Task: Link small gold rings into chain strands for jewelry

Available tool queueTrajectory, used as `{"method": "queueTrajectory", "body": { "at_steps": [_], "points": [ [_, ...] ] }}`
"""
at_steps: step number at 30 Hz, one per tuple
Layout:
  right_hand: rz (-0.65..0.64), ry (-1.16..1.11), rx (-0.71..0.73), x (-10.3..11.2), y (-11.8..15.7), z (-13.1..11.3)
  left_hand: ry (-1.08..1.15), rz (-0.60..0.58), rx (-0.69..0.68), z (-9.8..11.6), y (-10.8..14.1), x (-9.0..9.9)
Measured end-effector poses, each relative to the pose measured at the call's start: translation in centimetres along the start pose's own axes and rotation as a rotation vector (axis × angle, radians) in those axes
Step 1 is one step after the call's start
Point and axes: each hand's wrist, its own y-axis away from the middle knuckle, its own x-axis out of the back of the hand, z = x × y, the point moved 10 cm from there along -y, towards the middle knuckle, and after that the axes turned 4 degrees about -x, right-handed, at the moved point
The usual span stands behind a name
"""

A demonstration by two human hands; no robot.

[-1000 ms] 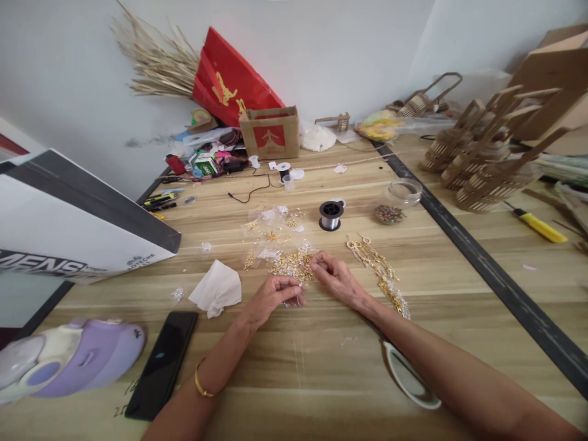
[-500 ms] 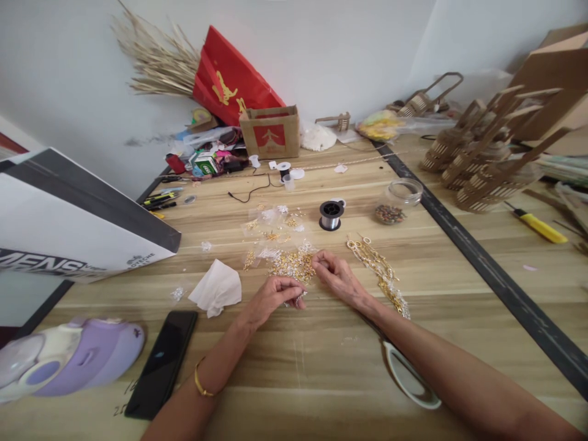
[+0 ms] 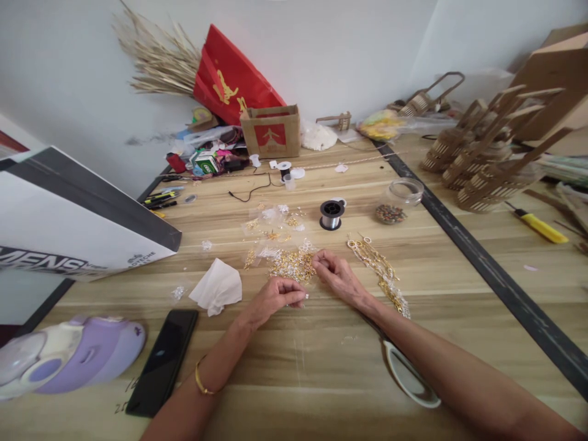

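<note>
My left hand (image 3: 278,298) is closed in a pinch just in front of a heap of gold and silver beads (image 3: 289,265). A small silvery piece shows at its fingertips, too small to name. My right hand (image 3: 337,272) is closed too, its fingertips at the right edge of the heap; whatever they pinch is hidden. Strung gold and silver bead chains (image 3: 383,277) lie to the right of that hand. Behind the hands stands a spool of clear line (image 3: 331,217). Scissors (image 3: 411,376) lie partly under my right forearm.
A glass jar of mixed beads (image 3: 399,202) stands at the back right, near several small woven baskets (image 3: 478,184). On the left are a tissue (image 3: 217,288), a black phone (image 3: 163,361), a purple bottle (image 3: 92,355) and a white box (image 3: 82,226). A yellow-handled tool (image 3: 542,226) lies far right.
My left hand has turned slightly, and less of the silvery pieces shows beneath its fingers. My right hand has hardly moved.
</note>
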Motion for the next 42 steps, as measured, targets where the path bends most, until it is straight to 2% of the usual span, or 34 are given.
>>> {"method": "queueTrajectory", "body": {
  "at_steps": [5,15,23,35,42],
  "points": [
    [0.007,0.018,0.019,0.0,0.0,-0.2,-0.041,-0.008,-0.003,0.2,0.0,-0.1],
    [0.034,0.034,0.036,0.3,0.1,-0.3,-0.191,0.016,-0.006,-0.9,-0.4,0.3],
    [0.043,0.022,0.039,0.5,0.2,-0.3,-0.173,0.052,-0.026,-0.2,-0.3,0.7],
    [0.065,0.078,0.057,0.7,0.1,-0.5,-0.141,0.033,-0.021,0.2,0.0,1.0],
    [0.04,0.127,0.06,0.3,0.3,-1.0,-0.123,0.027,-0.062,0.2,-0.2,0.9]
  ]
}}
